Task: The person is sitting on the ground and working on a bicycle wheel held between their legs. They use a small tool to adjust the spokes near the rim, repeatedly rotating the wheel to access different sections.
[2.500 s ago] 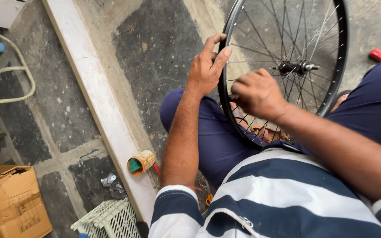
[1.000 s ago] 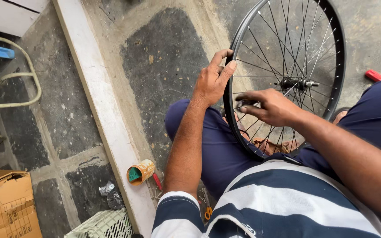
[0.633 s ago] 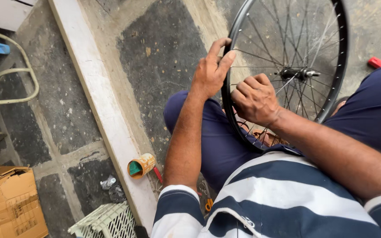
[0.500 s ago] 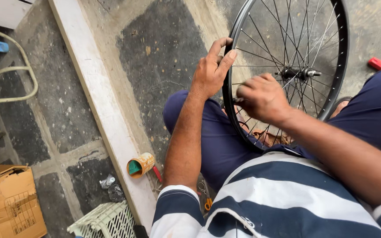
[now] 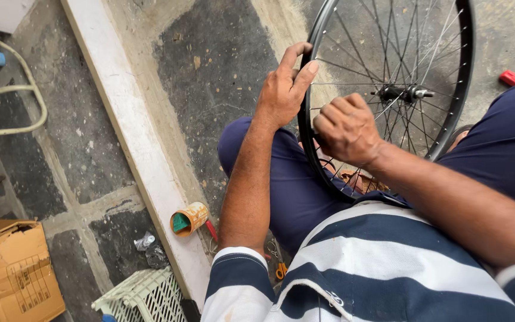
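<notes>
A small tin can (image 5: 189,218) lies on its side by the white kerb (image 5: 127,128). A cardboard box (image 5: 12,271), a pale plastic crate (image 5: 144,296) and a red object (image 5: 511,78) sit on the stone floor (image 5: 210,65).

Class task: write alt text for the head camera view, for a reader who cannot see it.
A seated person's left hand grips the black rim of a spoked bicycle wheel resting across their lap, while the right hand works among the spokes. A small tin lies on the stone floor.
</notes>
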